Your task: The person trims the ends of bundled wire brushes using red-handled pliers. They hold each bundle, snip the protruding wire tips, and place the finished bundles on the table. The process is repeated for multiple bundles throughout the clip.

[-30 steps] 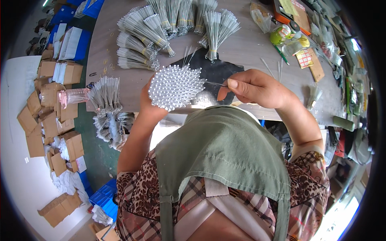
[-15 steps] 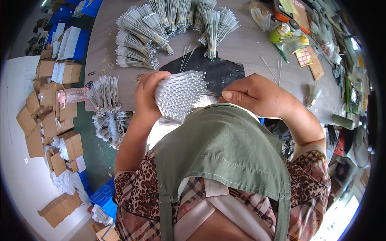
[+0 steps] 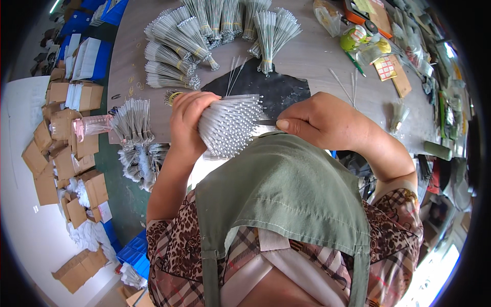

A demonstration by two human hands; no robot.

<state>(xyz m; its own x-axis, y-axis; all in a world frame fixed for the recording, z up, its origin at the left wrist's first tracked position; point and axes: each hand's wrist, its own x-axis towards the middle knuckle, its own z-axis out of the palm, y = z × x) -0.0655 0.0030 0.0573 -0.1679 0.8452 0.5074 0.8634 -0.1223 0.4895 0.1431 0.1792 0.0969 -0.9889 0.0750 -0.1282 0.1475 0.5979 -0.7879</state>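
My left hand (image 3: 189, 120) is wrapped round a thick bundle of thin wire brushes (image 3: 230, 125), its many pale round tips fanned towards the right. The bundle's banded tail (image 3: 172, 97) sticks out behind my knuckles. Close to the tips, my right hand (image 3: 319, 123) is closed in a pinch, the thumb pressed on the fingers. A narrow dark edge shows between it and the bundle, but what it grips cannot be made out. Beneath both hands lies a black mat (image 3: 286, 92) on the table, with a few loose wire brushes (image 3: 235, 74) on it.
Banded bundles (image 3: 179, 36) stand in an arc at the back of the table (image 3: 317, 56); more (image 3: 134, 120) lie at its left edge. Loose wires (image 3: 348, 87), a green pen (image 3: 355, 64) and a plastic bag (image 3: 326, 18) are to the right. Cardboard boxes (image 3: 61, 130) line the left.
The bundle has turned slightly in my left hand, and its banded tail now shows more. My right hand has shifted a little to the left, still pinched.
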